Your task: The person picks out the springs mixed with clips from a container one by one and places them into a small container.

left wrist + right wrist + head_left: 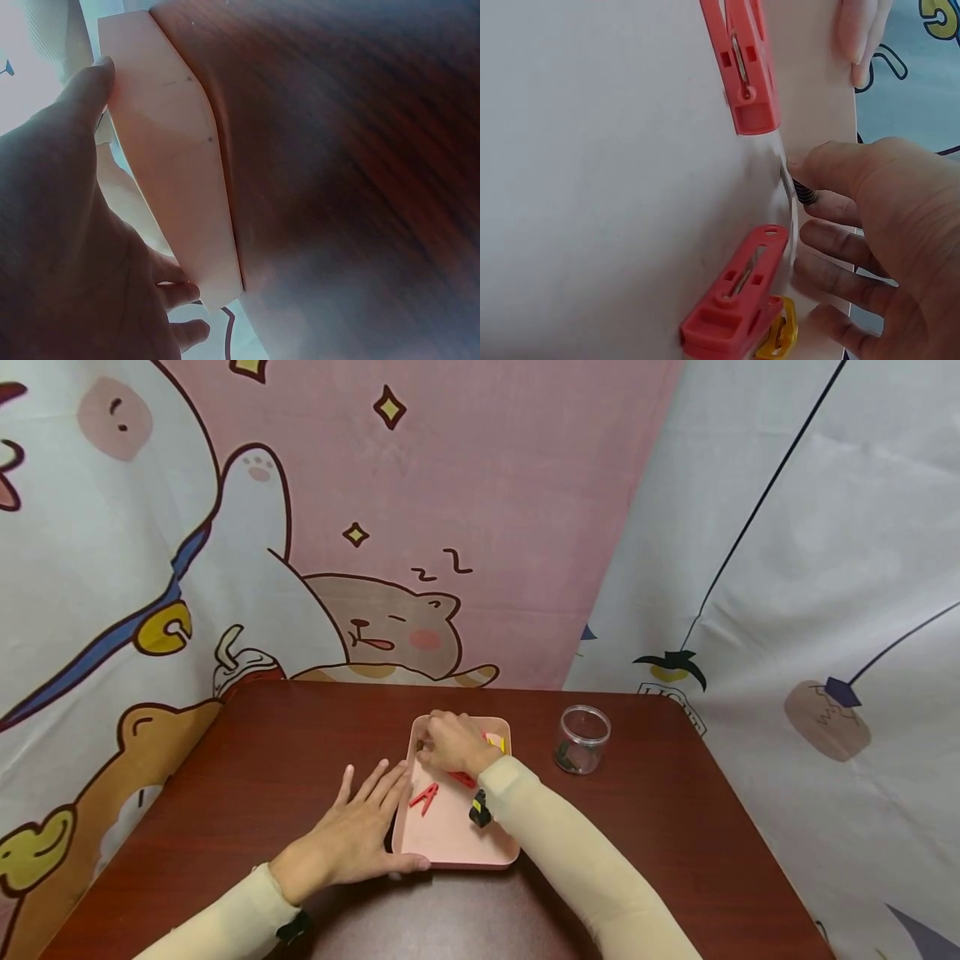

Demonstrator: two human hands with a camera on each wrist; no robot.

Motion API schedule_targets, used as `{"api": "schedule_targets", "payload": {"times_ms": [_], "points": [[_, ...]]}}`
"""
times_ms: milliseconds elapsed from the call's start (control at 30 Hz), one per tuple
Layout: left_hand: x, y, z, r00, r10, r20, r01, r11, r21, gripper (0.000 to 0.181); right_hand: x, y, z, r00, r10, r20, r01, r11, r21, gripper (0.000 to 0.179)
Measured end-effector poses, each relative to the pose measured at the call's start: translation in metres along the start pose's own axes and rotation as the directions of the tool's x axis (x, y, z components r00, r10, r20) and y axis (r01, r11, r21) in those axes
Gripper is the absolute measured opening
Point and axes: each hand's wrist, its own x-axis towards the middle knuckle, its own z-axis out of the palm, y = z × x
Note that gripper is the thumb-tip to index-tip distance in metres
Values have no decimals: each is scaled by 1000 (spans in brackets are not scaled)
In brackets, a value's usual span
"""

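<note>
In the right wrist view, my right hand [453, 743] pinches a small black screw [805, 193] between thumb and index finger at the far inner side of a pink tray [457, 839]. Most of the screw is hidden by the fingertips. My left hand [351, 837] lies spread along the tray's left side, thumb at the near corner and fingertips at the rim. A red clothespin [424, 798] lies in the tray near that side. Another red clothespin [735, 300] lies under my right wrist, close to a yellow clothespin [781, 330].
A clear round jar [582, 739] stands right of the tray, with a few small dark pieces at its bottom. The dark wooden table [637, 843] ends at a printed cloth [510, 527] behind it. My right forearm crosses the tray's right rim.
</note>
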Motion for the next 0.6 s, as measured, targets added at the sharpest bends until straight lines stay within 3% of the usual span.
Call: {"api": "schedule_targets", "payload": {"times_ms": [600], "points": [[0, -1, 1, 1000, 2, -14, -2, 1000, 7, 138, -8, 7, -12, 999, -30, -39, 30, 1000, 4, 32]]}}
